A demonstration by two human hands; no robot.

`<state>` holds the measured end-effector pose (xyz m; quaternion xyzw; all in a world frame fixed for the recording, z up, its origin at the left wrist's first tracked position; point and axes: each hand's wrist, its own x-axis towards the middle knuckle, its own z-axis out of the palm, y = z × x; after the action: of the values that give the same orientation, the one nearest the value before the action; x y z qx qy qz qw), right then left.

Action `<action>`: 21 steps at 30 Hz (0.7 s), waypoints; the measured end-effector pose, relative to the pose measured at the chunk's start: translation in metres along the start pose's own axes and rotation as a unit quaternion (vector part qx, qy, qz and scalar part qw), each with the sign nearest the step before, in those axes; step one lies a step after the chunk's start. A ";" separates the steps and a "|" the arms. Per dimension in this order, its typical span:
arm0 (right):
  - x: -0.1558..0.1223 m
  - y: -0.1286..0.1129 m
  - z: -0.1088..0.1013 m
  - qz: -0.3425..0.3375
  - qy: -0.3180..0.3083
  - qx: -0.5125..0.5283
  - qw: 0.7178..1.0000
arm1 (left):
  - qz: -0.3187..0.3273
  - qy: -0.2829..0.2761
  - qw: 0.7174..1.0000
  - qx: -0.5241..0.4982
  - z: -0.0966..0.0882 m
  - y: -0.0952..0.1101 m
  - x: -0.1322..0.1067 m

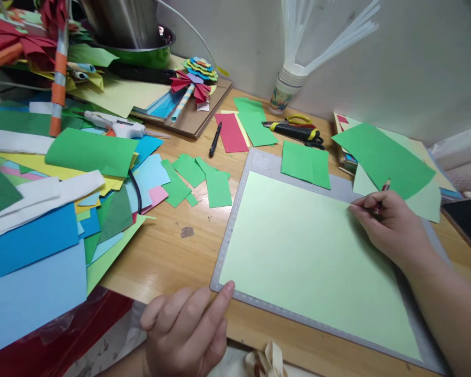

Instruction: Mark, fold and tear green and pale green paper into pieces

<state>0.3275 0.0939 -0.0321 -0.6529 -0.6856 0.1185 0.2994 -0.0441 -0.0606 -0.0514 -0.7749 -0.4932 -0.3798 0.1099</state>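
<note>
A pale green sheet of paper (310, 262) lies flat on a grey cutting mat (255, 159). My right hand (396, 225) is closed around a pencil (385, 186), whose end sticks up above the fingers; its thumb and fingertips rest at the sheet's top right corner. At the bottom left corner, the outstretched index finger of my left hand (190, 324) touches the paper or the mat's edge. The other fingers of that hand are loosely curled with nothing in them. A darker green square of paper (306, 164) overlaps the mat's top edge.
Left of the mat lie green paper pieces (219, 188) and a black pen (215, 140). A heap of coloured paper (35, 241) with a glue gun (115, 125) fills the left side. Behind stand a utility knife (296, 131) and a paper cup (284, 91) of glue sticks.
</note>
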 end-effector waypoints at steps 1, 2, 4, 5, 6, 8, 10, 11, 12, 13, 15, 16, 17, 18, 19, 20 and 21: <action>0.000 0.001 0.000 0.000 0.000 0.001 1.000 | -0.001 0.000 1.000 -0.001 0.000 0.000 0.000; 0.000 0.001 0.000 0.001 -0.001 0.003 1.000 | -0.001 0.000 1.000 -0.002 0.000 0.000 0.000; 0.001 0.002 0.001 0.002 -0.001 0.006 1.000 | -0.001 -0.001 1.000 -0.001 0.000 0.000 0.000; 0.001 0.002 0.001 0.003 -0.001 0.007 1.000 | -0.001 -0.001 1.000 0.000 0.000 0.000 0.000; 0.001 0.003 0.002 0.004 0.000 0.006 1.000 | -0.001 -0.001 1.000 0.002 0.000 0.000 0.000; 0.002 0.004 0.002 0.005 -0.001 0.004 1.000 | -0.001 -0.003 1.000 0.002 0.001 -0.001 0.001; 0.002 0.004 0.003 0.007 -0.004 0.003 1.000 | -0.001 -0.002 1.000 0.004 0.001 -0.001 0.001; 0.002 0.004 0.002 0.008 -0.006 0.004 1.000 | -0.001 -0.002 1.000 0.004 0.001 -0.001 0.001; 0.002 0.004 0.002 0.008 -0.008 0.006 1.000 | 0.000 -0.001 1.000 0.004 0.001 -0.001 0.001; 0.002 0.004 0.002 0.007 -0.010 0.007 1.000 | 0.002 0.002 1.000 0.005 0.001 -0.001 0.001; 0.003 0.003 0.002 0.006 -0.009 0.002 1.000 | -0.001 0.007 1.000 0.008 0.001 0.001 0.000; 0.003 0.003 0.002 0.006 -0.007 -0.005 1.000 | -0.004 0.008 1.000 0.009 0.001 0.001 -0.001; 0.003 0.002 0.001 0.008 -0.005 -0.012 1.000 | -0.007 0.007 1.000 0.010 0.001 0.002 -0.002; 0.003 0.001 0.001 0.010 -0.002 -0.021 1.000 | -0.010 0.003 1.000 0.009 0.001 0.002 -0.003; 0.003 0.000 0.001 0.012 -0.001 -0.028 1.000 | -0.010 -0.005 1.000 0.006 0.002 0.003 -0.003; 0.003 -0.001 0.001 0.015 -0.001 -0.036 0.999 | -0.007 -0.014 1.000 0.002 0.002 0.003 -0.004; 0.003 -0.001 0.001 0.017 -0.002 -0.041 0.999 | -0.004 -0.020 1.000 -0.002 0.002 0.003 -0.004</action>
<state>0.3259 0.0970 -0.0312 -0.6761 -0.6792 0.0963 0.2688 -0.0418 -0.0640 -0.0550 -0.7804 -0.4979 -0.3658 0.0964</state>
